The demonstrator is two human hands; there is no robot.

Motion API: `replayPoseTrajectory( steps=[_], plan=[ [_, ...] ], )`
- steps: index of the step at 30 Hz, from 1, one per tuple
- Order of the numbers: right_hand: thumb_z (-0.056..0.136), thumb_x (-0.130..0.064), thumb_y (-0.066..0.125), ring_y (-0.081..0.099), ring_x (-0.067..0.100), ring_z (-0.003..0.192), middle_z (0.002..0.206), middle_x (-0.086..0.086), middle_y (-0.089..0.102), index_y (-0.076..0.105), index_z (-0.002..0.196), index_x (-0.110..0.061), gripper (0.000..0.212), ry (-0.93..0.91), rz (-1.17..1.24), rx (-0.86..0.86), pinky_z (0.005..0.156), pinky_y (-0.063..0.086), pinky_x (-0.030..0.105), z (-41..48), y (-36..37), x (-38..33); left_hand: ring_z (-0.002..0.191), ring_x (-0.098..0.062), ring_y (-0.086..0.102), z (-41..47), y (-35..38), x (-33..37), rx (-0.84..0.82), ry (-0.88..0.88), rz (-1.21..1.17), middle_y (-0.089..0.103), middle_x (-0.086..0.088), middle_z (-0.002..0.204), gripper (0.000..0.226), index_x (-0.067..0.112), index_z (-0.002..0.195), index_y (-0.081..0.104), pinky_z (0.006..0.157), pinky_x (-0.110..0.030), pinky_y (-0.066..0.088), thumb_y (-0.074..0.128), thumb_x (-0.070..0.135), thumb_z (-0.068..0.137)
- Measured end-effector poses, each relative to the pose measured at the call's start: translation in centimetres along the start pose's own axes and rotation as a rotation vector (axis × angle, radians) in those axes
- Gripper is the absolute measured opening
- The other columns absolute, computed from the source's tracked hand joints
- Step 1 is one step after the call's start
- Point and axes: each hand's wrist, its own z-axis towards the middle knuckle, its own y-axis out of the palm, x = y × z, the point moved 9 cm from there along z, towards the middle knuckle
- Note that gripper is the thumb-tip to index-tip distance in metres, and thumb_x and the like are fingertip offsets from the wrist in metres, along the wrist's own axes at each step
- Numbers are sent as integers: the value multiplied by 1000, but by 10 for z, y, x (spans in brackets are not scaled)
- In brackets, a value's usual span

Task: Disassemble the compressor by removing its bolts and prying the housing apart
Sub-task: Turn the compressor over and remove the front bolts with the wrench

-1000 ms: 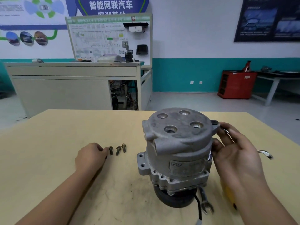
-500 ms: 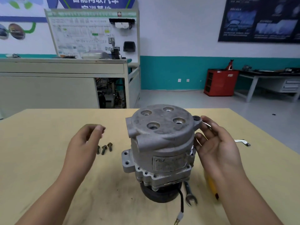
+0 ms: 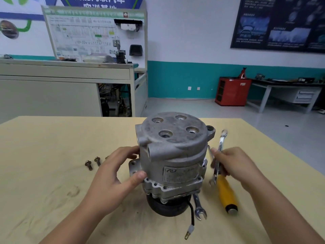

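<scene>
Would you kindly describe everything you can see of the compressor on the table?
The compressor is a dull grey cast-metal cylinder standing upright on its black pulley end on the yellow table. Its domed top has four empty recessed holes; a worn label faces the camera and a black wire trails forward. The left hand grips its left side.

We see the compressor (image 3: 173, 155) standing on its black pulley end on the table (image 3: 52, 147), with four round holes in its top face. The left hand (image 3: 112, 175) grips its left side, thumb low on the housing. The right hand (image 3: 233, 164), just beside the right side, holds a wrench (image 3: 221, 145) nearly upright. A yellow-handled screwdriver (image 3: 226, 194), a spanner (image 3: 199, 208) and a black cable (image 3: 192, 215) lie by the base. Bolts (image 3: 88, 164) lie left of the left hand, one partly hidden behind it.
</scene>
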Motion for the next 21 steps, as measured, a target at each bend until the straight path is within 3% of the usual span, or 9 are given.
replayPoseTrajectory(
  steps=[3, 9, 16, 21],
  plan=[
    [94, -40, 51, 32, 8, 34, 33, -6, 34, 41, 48, -14, 54, 21, -280, -54, 42, 22, 23, 1, 19, 11, 107, 2, 55, -2, 5, -8, -19, -17, 6, 58, 23, 113, 61, 38, 112, 57, 84, -7, 38, 51, 80, 69],
    [88, -40, 58, 22, 16, 44, 44, -1, 23, 25, 48, -18, 56, -26, -470, -21, 44, 14, 29, -5, 28, 13, 107, 8, 52, -3, 8, -17, -12, -26, 38, 56, 26, 114, 49, 39, 113, 56, 86, -7, 38, 54, 67, 73],
    [87, -42, 56, 33, 18, 50, 53, 0, 33, 31, 54, -16, 49, -50, -731, -1, 47, 21, 28, -9, 31, 11, 107, 14, 50, -4, 7, -20, -12, 2, 75, 54, 30, 120, 31, 43, 112, 52, 84, -2, 36, 45, 51, 83],
    [90, -41, 50, 36, 15, 55, 61, -6, 39, 33, 60, -21, 40, -108, -874, -34, 64, 29, 30, -10, 44, 6, 108, 14, 51, -5, 4, -28, -6, -43, 61, 55, 34, 118, 34, 42, 112, 56, 84, -3, 37, 41, 54, 83]
  ],
)
